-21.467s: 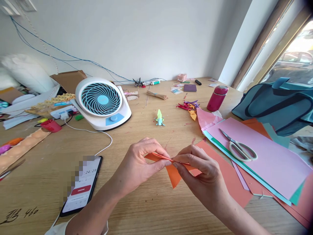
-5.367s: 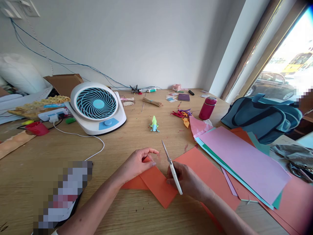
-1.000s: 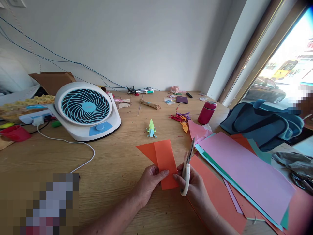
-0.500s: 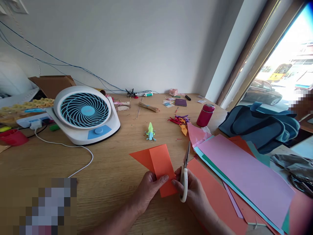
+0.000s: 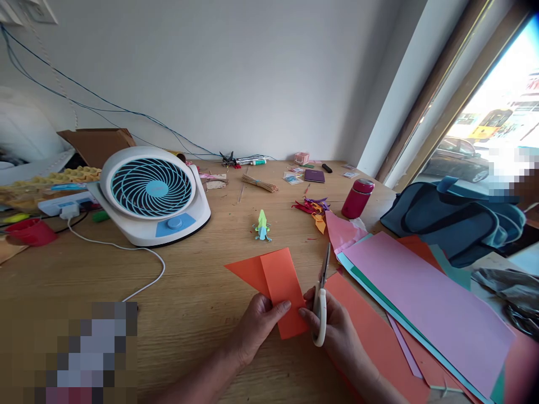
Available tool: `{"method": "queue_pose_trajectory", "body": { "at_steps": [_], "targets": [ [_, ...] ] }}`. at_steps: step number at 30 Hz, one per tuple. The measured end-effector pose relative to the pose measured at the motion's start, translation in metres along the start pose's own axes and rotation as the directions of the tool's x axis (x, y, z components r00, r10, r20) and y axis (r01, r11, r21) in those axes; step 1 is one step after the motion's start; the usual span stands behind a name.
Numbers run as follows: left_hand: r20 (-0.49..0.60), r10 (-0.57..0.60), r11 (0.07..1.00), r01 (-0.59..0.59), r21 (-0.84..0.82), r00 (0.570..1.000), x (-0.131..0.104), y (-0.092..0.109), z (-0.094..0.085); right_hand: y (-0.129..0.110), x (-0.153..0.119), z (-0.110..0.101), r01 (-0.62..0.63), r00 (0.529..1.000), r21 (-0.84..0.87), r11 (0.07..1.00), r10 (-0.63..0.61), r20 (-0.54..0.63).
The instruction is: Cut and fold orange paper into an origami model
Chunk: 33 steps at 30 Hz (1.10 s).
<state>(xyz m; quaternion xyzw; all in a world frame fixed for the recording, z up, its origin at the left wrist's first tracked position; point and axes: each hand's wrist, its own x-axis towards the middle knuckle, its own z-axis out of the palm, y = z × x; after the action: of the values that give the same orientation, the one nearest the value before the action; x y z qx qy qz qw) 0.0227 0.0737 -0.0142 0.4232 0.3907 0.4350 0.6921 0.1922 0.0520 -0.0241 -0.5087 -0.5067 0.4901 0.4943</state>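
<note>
from my end, i see a broad wooden table [image 5: 193,303] filling the lower view. a teal fabric bag [image 5: 442,221] sits far to the right, and a round white-and-blue plastic fan [image 5: 156,188] stands to the left. nearer, a flat pink paper sheet [image 5: 429,308] tops a stack of coloured sheets, with a plain orange sheet [image 5: 379,331] beside it. between them and the fan, the left hand [image 5: 259,322] is closed on a folded orange paper [image 5: 280,275], thumb across its front, above the table's near part; a pointed flap sticks out leftward. the right hand [image 5: 332,322] is curled around white-handled metal scissors [image 5: 322,308], blades up; i can't tell how far the blades are parted. its thumb and a fingertip meet the folded paper's right edge. smallest, a green-and-blue paper figure [image 5: 262,227] stands just beyond.
</note>
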Motion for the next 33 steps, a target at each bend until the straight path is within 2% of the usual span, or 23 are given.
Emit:
{"method": "queue_pose_trajectory", "body": {
  "at_steps": [9, 16, 18, 21, 26, 30, 33],
  "targets": [
    [0.025, -0.024, 1.000, 0.024, 0.004, 0.999, 0.002, -0.003, -0.005, -0.002, -0.003, -0.001, -0.023, 0.999, -0.024, 0.999, 0.023, 0.027],
    [0.020, -0.020, 0.998, 0.022, -0.063, 1.000, 0.001, -0.005, -0.004, -0.004, -0.003, -0.003, -0.040, 0.998, -0.020, 0.999, 0.041, 0.052],
    [-0.033, 0.005, 0.996, -0.008, -0.090, 0.999, 0.001, -0.007, -0.003, -0.003, -0.003, -0.004, -0.023, 0.997, -0.018, 1.000, 0.025, 0.068],
    [-0.177, 0.069, 0.986, -0.094, -0.138, 0.982, 0.005, -0.006, -0.008, -0.003, -0.004, -0.005, 0.002, 0.994, -0.051, 0.999, 0.004, 0.106],
    [-0.418, 0.163, 0.925, -0.286, -0.251, 0.894, 0.020, 0.015, -0.028, -0.011, -0.008, -0.002, 0.005, 0.986, -0.222, 0.975, 0.032, 0.163],
    [-0.498, 0.127, 0.859, -0.346, -0.377, 0.858, 0.030, 0.026, -0.039, -0.014, -0.012, 0.003, -0.027, 0.978, -0.264, 0.964, 0.079, 0.191],
    [-0.506, 0.092, 0.827, -0.350, -0.441, 0.857, 0.032, 0.026, -0.039, -0.015, -0.013, 0.004, -0.062, 0.974, -0.172, 0.983, 0.097, 0.203]
  ]
}}
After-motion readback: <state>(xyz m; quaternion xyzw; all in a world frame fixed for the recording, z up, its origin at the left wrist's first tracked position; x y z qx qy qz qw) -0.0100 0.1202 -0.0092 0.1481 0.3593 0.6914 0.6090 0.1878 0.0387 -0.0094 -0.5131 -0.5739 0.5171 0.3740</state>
